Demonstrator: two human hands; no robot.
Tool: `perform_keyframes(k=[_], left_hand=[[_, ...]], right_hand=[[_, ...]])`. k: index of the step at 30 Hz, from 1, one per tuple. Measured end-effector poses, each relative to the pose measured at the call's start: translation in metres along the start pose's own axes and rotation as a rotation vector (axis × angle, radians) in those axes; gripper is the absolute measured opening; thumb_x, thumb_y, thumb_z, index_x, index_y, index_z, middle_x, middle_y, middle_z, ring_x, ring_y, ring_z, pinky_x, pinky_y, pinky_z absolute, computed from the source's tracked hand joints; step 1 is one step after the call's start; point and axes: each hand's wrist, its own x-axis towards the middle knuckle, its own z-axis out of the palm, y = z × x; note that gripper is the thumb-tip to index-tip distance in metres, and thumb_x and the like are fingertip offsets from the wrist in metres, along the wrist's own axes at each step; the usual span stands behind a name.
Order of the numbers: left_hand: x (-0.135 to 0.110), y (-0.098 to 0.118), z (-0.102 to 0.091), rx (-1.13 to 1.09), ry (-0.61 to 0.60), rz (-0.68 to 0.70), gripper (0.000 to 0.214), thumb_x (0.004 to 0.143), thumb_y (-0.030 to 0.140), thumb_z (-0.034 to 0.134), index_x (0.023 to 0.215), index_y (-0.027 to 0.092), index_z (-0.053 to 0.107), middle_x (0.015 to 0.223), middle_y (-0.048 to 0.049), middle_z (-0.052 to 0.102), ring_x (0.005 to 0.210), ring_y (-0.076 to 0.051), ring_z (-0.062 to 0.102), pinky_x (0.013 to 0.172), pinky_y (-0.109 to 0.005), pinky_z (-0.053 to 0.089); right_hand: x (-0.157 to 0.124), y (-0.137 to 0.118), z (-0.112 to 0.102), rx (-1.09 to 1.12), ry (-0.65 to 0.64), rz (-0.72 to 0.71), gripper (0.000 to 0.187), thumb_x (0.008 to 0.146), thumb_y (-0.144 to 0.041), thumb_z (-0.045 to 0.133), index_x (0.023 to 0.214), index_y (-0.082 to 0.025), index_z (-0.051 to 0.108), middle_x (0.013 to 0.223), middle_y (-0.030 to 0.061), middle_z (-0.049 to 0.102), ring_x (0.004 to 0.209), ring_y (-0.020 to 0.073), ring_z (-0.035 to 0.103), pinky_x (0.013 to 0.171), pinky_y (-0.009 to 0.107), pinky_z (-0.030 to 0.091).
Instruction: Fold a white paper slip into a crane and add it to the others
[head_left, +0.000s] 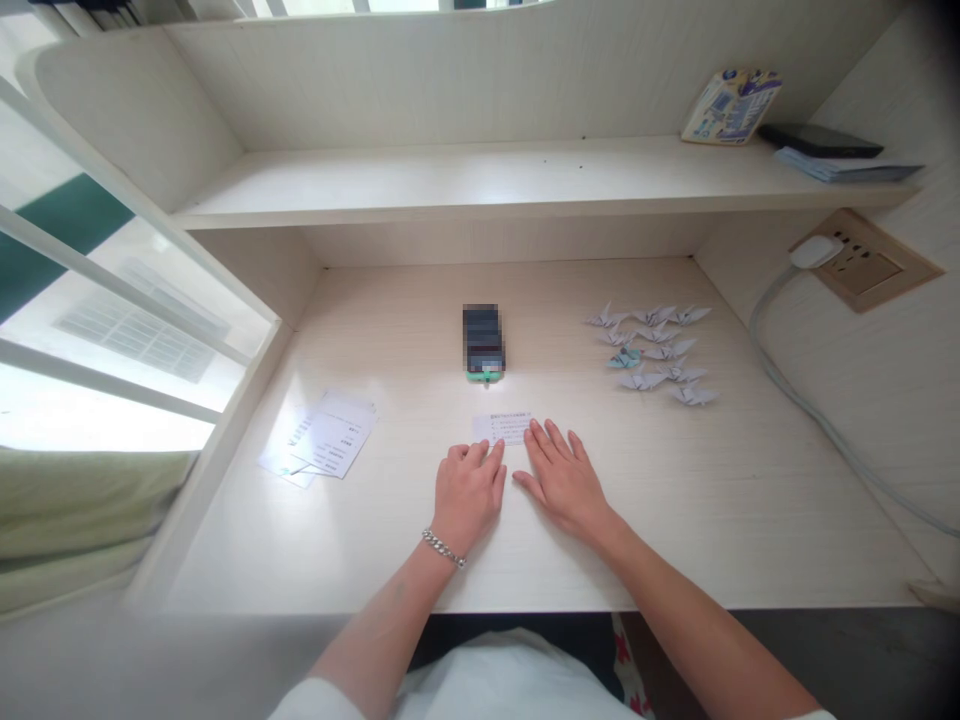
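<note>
A small printed slip of paper (501, 427) lies on the desk in front of me, its near edge partly covered by my fingers. My left hand (470, 490), with a silver chain bracelet at the wrist, rests fingertips on the slip's near left edge; the index finger points forward and the other fingers bend a little. Flat on the desk is my right hand (566, 478), fingers stretched and slightly apart, with fingertips at the slip's right end. Neither hand is closed around anything. Several folded paper cranes (664, 352) stand to the right, one of them bluish.
Beyond the slip lies a phone (484, 340) with a green edge, its screen blurred. Loose printed sheets (334, 435) overlap at left. A shelf (420, 180) spans the back, carrying a patterned packet (731, 105). A white cable (795, 390) runs down the right wall from a socket.
</note>
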Motion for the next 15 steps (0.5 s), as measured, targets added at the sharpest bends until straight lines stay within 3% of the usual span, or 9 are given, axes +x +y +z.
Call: perform_keyframes(k=[4,6,9,15], left_hand=[[0.0,0.002,-0.001,0.018,0.001,0.002,0.037,0.088,0.033,0.039,0.123,0.028,0.049,0.117,-0.0068,0.053,0.096,-0.024,0.043,0.079,-0.037,0.039],[0.0,0.001,-0.001,0.03,-0.004,0.001,0.036,0.088,0.032,0.04,0.122,0.028,0.05,0.117,-0.0069,0.053,0.096,-0.024,0.042,0.078,-0.037,0.038],[0.0,0.001,0.0,0.055,-0.028,0.006,0.033,0.087,0.029,0.041,0.118,0.028,0.053,0.117,-0.0061,0.053,0.094,-0.024,0.043,0.076,-0.036,0.038],[-0.004,-0.001,-0.006,0.143,-0.052,0.032,0.038,0.089,0.035,0.036,0.125,0.026,0.046,0.124,-0.0081,0.048,0.106,-0.027,0.04,0.075,-0.038,0.038]], right_hand=[[-0.004,-0.003,-0.004,-0.013,0.052,0.063,0.06,0.089,-0.047,0.035,0.135,-0.008,0.037,0.145,0.0148,0.028,0.135,0.0321,0.015,0.106,0.052,0.015],[-0.003,-0.016,-0.005,0.02,0.092,0.018,0.057,0.09,-0.044,0.034,0.134,-0.008,0.039,0.145,0.0143,0.026,0.136,0.0309,0.013,0.107,0.051,0.013],[-0.002,-0.035,-0.003,0.115,0.048,-0.113,0.052,0.092,-0.035,0.03,0.138,-0.01,0.032,0.144,0.0115,0.031,0.135,0.0243,0.02,0.109,0.043,0.017],[-0.001,-0.04,0.004,0.174,0.006,-0.058,0.056,0.092,-0.04,0.031,0.139,-0.01,0.028,0.143,0.0106,0.032,0.134,0.0238,0.025,0.107,0.045,0.02]])
